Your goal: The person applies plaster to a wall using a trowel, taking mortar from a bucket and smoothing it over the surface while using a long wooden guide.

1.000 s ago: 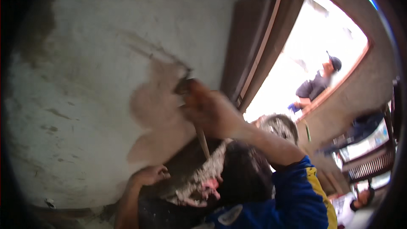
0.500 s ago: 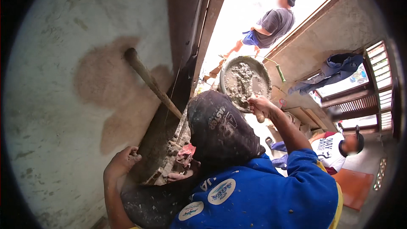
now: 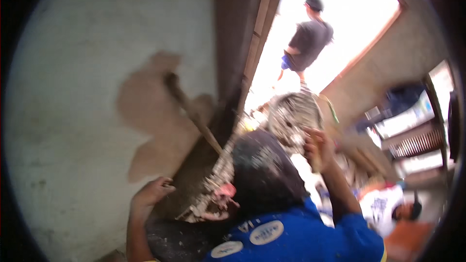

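My right hand (image 3: 320, 148) is wrapped round the wooden handle (image 3: 316, 157) of a trowel. Its blade end lies over a round tub (image 3: 320, 114) of wet grey mortar (image 3: 291, 116), where blur hides its outline. My left hand (image 3: 151, 192) is raised beside the pale wall (image 3: 73, 116), its fingers loosely bent and nothing visible in them. Between my arms are my dark-clothed knees, the raised one (image 3: 264, 174) just this side of the tub.
A thick wooden tool handle (image 3: 196, 116) leans near a brown damp patch (image 3: 145, 97) on the wall. Rubble (image 3: 213, 179) with a pinkish-red scrap (image 3: 225, 190) lies along its base. One person (image 3: 310, 39) is in the bright doorway; another (image 3: 383, 208) is at right. A green-handled tool (image 3: 332, 111) stands beside the tub.
My view has shifted and blurred, so the scene sits lower and further right. The right hand still grips the trowel at the tub. The person in the doorway has turned away.
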